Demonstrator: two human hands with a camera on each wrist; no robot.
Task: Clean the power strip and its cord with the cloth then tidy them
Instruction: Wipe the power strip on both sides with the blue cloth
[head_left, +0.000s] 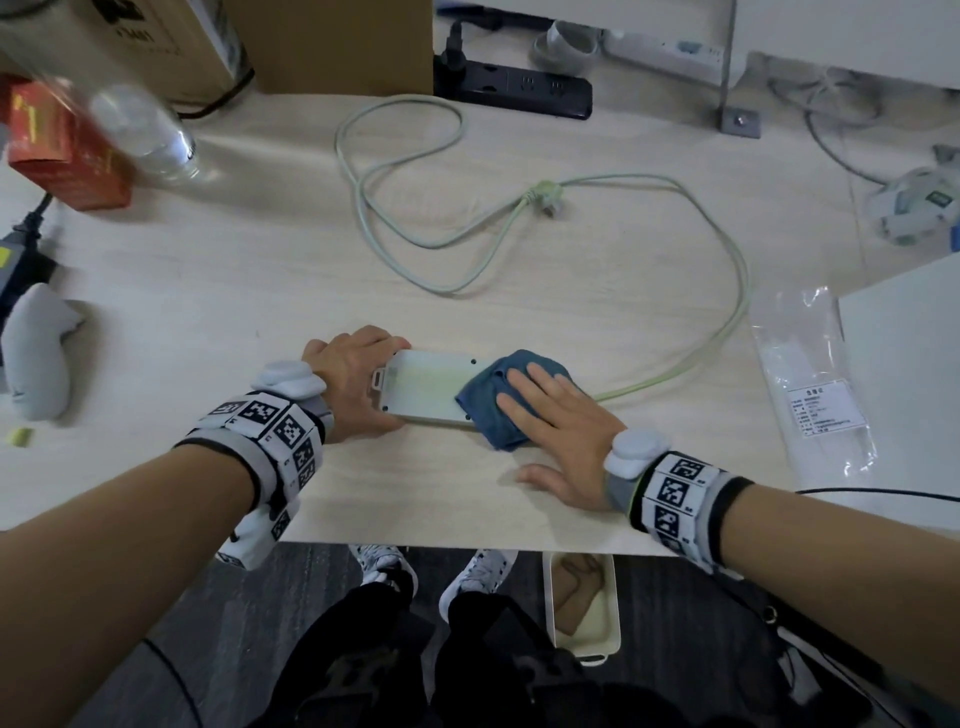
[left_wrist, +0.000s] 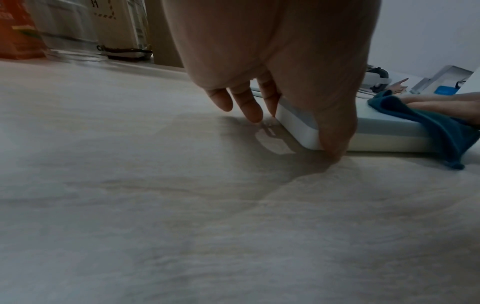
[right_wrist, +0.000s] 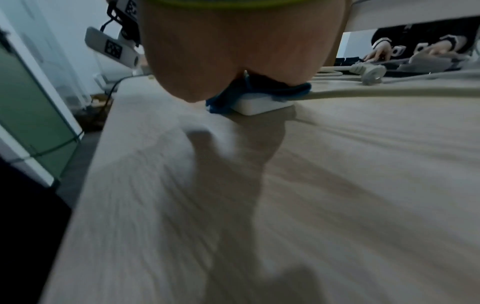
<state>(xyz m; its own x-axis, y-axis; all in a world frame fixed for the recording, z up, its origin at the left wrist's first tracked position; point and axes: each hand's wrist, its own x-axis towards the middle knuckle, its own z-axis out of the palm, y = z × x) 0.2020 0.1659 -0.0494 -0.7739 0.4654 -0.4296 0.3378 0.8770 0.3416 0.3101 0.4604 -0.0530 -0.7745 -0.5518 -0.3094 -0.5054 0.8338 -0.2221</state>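
Right hand (head_left: 558, 431) flat on soft cloth (head_left: 498, 402), left hand (head_left: 358, 382) clamping rigid, light, probably slick power strip (head_left: 423, 387) by its end; limp cord (head_left: 691, 343) needs coiling.

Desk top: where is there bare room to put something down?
Bare wood lies between the left hand and the grey controller, and inside the cord's big loop beyond the power strip. The far-left corner is crowded by the red box and bottle.

Handwritten "39" on the cardboard box (left_wrist: 109, 24), printed lines on the plastic bag's label (head_left: 826, 410) too small to read
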